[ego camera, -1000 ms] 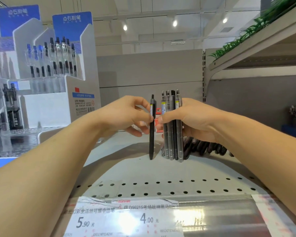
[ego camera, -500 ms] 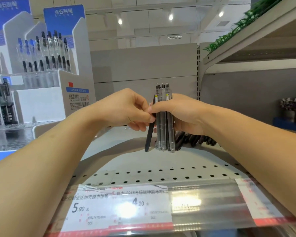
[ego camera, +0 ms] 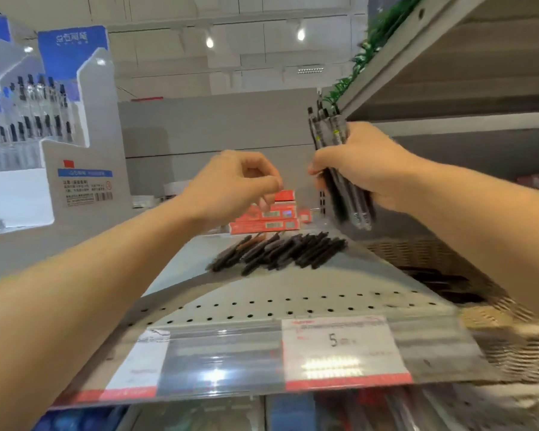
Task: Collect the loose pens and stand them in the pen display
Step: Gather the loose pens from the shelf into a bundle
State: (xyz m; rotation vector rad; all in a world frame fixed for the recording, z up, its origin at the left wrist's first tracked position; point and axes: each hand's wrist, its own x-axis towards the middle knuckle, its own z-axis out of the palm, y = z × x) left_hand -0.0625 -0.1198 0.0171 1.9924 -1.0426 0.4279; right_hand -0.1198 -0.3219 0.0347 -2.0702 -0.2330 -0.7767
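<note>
Here the right hand [ego camera: 364, 164] grips a bundle of pens [ego camera: 336, 163] upright, fingers wrapped tight around them. The left hand [ego camera: 231, 185] hovers beside it, fingers curled and holding nothing, above the loose pens [ego camera: 280, 251] on the shelf [ego camera: 262, 303].

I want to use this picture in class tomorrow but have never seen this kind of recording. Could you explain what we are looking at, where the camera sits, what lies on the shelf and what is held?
No machine here: a person's two bare arms, filmed by a wide-angle camera worn on their head, looking forward and down. The right hand grips a bundle of pens. The left hand has curled fingers and seems to hold nothing. On the perforated shelf lies a pile of loose dark pens, with red boxes behind. The white pen display stands at left.
</note>
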